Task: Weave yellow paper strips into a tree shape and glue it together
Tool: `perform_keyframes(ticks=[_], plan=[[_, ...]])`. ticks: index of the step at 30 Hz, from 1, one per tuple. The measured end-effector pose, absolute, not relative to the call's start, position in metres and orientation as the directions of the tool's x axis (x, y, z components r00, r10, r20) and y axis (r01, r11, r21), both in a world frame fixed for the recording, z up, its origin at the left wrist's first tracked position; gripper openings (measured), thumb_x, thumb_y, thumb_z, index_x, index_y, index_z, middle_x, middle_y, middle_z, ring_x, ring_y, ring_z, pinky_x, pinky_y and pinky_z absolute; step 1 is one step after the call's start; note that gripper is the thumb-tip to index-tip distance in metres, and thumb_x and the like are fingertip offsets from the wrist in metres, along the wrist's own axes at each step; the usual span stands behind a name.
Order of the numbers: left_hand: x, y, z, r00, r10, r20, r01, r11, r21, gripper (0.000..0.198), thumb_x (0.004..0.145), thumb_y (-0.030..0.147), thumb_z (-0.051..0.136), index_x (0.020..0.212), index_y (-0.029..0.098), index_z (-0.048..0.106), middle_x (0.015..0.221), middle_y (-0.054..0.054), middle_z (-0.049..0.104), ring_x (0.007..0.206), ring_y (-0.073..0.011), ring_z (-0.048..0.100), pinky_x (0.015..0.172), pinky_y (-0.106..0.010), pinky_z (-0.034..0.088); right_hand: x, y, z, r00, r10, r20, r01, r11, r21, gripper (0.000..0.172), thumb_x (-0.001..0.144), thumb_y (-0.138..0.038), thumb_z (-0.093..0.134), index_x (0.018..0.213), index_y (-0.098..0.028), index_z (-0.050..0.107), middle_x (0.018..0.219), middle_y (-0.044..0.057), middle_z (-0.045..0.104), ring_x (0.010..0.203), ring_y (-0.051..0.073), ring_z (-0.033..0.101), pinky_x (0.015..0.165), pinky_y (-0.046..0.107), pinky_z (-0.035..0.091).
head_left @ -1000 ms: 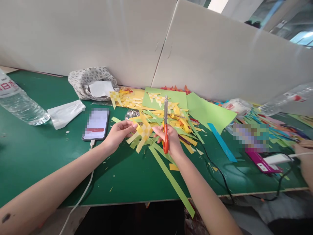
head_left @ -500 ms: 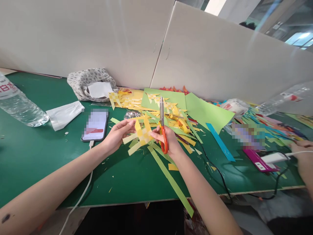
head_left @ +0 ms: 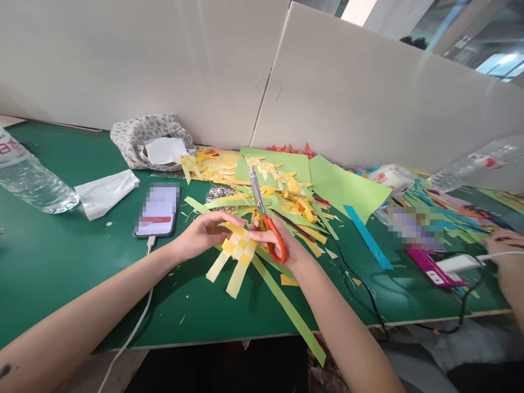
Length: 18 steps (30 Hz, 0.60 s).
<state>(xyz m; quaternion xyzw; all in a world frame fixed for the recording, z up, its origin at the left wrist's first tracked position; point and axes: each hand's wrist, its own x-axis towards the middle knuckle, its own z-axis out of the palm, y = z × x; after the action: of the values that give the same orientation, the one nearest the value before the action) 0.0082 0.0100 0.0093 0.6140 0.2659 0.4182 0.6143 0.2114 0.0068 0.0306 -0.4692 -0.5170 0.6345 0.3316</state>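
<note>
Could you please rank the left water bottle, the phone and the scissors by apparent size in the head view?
1. water bottle, though cropped
2. phone
3. scissors, longer but slimmer, so close

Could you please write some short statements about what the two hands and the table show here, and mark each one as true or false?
1. The right hand holds orange-handled metal scissors. True.
2. A black smartphone lies on the green table top, with a white cable plugged in. True.
3. The left hand lies flat on the table. False: its grip pinches a woven piece of yellow paper strips.
4. The scissors' blades point towards the person. False: they point away, towards the white partition boards.
5. Another person's hand shows at the right edge. True.
</note>
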Motion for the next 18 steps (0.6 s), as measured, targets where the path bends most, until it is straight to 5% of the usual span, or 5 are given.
perform_keyframes(ticks=[7,15,18], plan=[[0.0122,0.0097,0.007,0.348,0.927,0.144,-0.136,-0.101,0.985,0.014,0.064,0.022,0.075,0.07,0.019,0.063,0.072,0.001,0.063,0.068,-0.0111,0.06,0.067,-0.026,0.049,0.2106,0.0058,0.0271,-0.311,0.919,-0.241,-0.018,-0.259,-0.966,0.033,0.058,-0.038,0.076,0.069,-0.021,0.049,0.062,-0.005,0.05,0.053,0.008,0.044,0.051,0.022,0.038],[0.007,0.0163,0.0078,0.188,0.971,-0.147,-0.167,0.179,0.97,0.029,0.06,0.029,0.08,0.082,0.018,0.065,0.073,0.001,0.062,0.062,-0.0083,0.055,0.06,-0.021,0.047,0.2088,0.0114,0.0232,-0.212,0.963,-0.165,-0.267,-0.219,-0.938,0.043,0.065,-0.063,0.062,0.068,-0.023,0.047,0.077,0.003,0.061,0.074,0.02,0.062,0.055,0.031,0.051],[0.0062,0.017,0.0081,0.199,0.966,-0.166,-0.153,0.198,0.968,0.034,0.059,0.029,0.08,0.088,0.019,0.066,0.072,0.002,0.059,0.059,-0.0069,0.052,0.06,-0.021,0.047,0.21,0.0124,0.0231,-0.143,0.979,-0.143,-0.304,-0.181,-0.935,0.043,0.057,-0.05,0.076,0.066,-0.023,0.043,0.071,0.0,0.059,0.07,0.018,0.063,0.057,0.032,0.054]])
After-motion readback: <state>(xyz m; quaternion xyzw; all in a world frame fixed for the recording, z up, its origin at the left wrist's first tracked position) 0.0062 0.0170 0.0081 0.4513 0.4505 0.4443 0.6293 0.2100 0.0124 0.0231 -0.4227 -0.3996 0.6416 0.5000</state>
